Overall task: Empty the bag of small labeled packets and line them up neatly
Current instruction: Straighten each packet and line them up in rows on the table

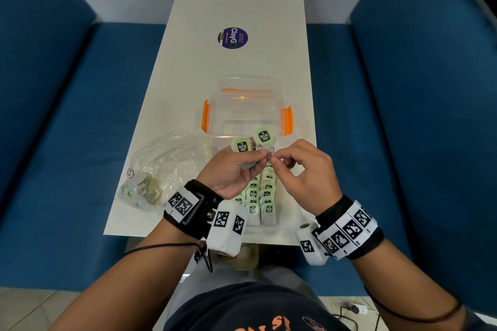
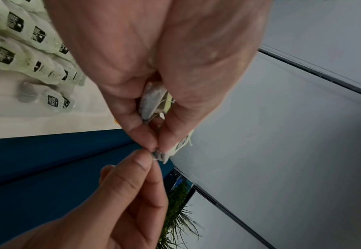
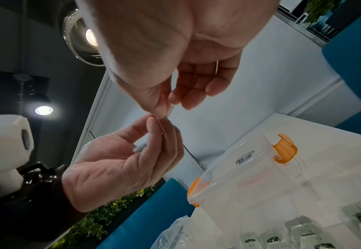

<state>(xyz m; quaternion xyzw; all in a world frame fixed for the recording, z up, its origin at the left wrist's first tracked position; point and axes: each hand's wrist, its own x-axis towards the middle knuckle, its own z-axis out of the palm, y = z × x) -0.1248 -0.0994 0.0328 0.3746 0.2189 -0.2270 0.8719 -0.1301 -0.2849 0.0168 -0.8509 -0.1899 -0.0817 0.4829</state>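
Packets [image 1: 261,197] with green labels lie in two neat columns on the near part of the white desk [image 1: 236,8], partly hidden under the person's hands, and the left wrist view shows them overlapping one another in rows [image 2: 24,42]. Raised above them, the left hand [image 1: 231,173] pinches a small bunch of packets [image 2: 151,102] between thumb and fingers, and two green round-cornered labels [image 1: 252,141] stick up from it toward the far side. The right hand [image 1: 301,166] meets it fingertip to fingertip, its thumb and forefinger pinched together on what looks like a thin string or corner of that bunch; its other fingers [image 3: 198,91] curl loosely and hold nothing. The crumpled clear plastic bag [image 1: 164,166] lies on the left of the desk, just beside the left wrist, with a few packets visible inside its near end. Just beyond the hands stands a clear plastic container [image 1: 246,113] with orange side clips, and its lid seems to lie behind it. Farther along the desk is a round purple sticker [image 1: 232,38]. Blue upholstered seating [image 1: 67,129] flanks the desk on both sides
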